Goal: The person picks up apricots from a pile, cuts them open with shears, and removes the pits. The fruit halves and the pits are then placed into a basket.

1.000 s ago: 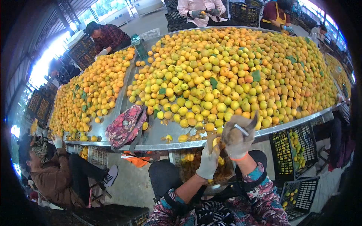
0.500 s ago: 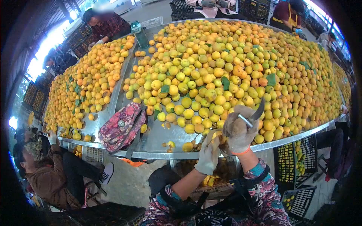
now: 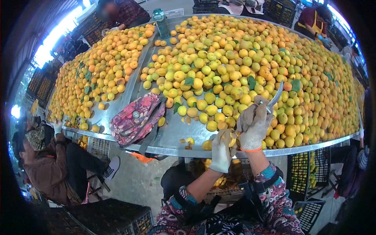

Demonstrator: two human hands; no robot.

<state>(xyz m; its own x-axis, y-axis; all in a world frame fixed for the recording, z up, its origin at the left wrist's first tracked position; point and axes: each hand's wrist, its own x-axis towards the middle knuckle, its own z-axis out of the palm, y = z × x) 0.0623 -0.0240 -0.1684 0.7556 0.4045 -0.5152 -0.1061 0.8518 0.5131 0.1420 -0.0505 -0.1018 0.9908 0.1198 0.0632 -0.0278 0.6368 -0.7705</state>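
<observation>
My right hand (image 3: 254, 127), in a soiled pale work glove, is closed around a small knife with a curved blade (image 3: 277, 95). The blade points up and away, over the heap of yellow-orange apricots (image 3: 235, 74). Just to the left, at the table's near edge, my left hand (image 3: 221, 153), also gloved, is closed on an apricot (image 3: 234, 138). Fingers of both hands meet at this fruit and hide most of it. A few loose apricots and cut scraps (image 3: 188, 141) lie on the metal beside my left hand.
A pink patterned bag (image 3: 135, 117) lies at the near table edge, left of my hands. A green bottle (image 3: 161, 23) stands by the metal divider. Black crates (image 3: 298, 174) are on the floor at right. Below my hands sits a container of fruit (image 3: 221, 182). Several people surround the table.
The camera view has shifted, so the table sits higher and further right. The knife has turned, its curved blade showing more plainly. Both hands stay together at the apricot.
</observation>
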